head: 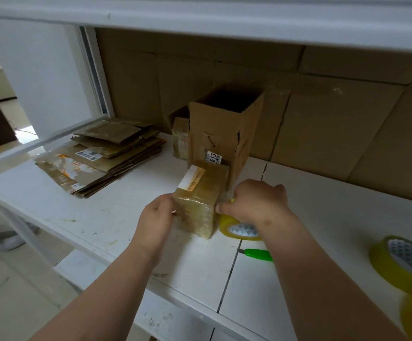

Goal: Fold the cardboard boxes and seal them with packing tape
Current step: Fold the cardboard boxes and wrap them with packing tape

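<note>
Taped box (197,205) between hands; open box (224,134) label "613".

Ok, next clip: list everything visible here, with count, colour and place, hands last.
Small tape-wrapped cardboard box: one, brown and glossy, table centre, between both hands.
Tall open cardboard box: one, brown, standing behind it.
Flattened cardboard boxes: one stack, brown, table left.
Yellow packing tape rolls: one under the right hand, one at the right edge.
Green utility knife: one, near the right forearm.
White table: one.
Left hand: holds the small box's left side.
Right hand: fingers at the box's right edge.
</note>
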### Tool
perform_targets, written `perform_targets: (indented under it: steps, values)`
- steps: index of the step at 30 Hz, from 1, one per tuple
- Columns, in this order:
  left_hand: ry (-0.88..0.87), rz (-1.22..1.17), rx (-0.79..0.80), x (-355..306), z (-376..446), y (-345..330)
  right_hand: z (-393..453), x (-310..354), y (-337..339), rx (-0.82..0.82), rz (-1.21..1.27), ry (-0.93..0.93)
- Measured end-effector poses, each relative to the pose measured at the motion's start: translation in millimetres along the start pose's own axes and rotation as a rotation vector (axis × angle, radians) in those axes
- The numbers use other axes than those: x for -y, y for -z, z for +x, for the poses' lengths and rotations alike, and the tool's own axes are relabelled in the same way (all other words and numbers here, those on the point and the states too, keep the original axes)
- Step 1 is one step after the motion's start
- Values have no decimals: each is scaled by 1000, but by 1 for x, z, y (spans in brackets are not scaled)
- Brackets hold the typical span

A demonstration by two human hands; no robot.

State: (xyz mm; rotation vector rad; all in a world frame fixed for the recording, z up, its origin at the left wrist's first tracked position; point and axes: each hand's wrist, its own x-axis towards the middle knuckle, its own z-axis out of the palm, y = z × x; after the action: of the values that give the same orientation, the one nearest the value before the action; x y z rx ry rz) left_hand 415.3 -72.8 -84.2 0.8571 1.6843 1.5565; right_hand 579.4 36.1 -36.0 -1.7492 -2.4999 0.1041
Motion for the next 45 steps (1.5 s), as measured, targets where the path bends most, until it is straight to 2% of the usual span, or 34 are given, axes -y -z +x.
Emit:
perform_targets:
  steps: [5,11,15,21,25,28,31,36,45]
  values:
    - [-27,-32,226,-21,10,19,-19,18,4,-31,95,26]
    - [-7,24,255,-22,28,33,-40,46,-2,55,224,14]
    - [-70,6,219,-6,32,42,-46,55,3,96,263,3]
    - [-337,354,212,0,42,42,-59,57,25,307,476,-58]
    - [-362,479,375,-1,47,52,-66,45,26,300,701,-123]
    - [-465,593,316,-2,53,54,-75,44,16,323,916,-152]
    - [-565,697,217,-5,50,47,-83,46,5,276,953,-183]
    - [-517,768,188,-12,47,40,-97,48,-1,205,1000,-185]
    - [-512,770,129,-15,47,35,-115,34,-17,244,1410,-107]
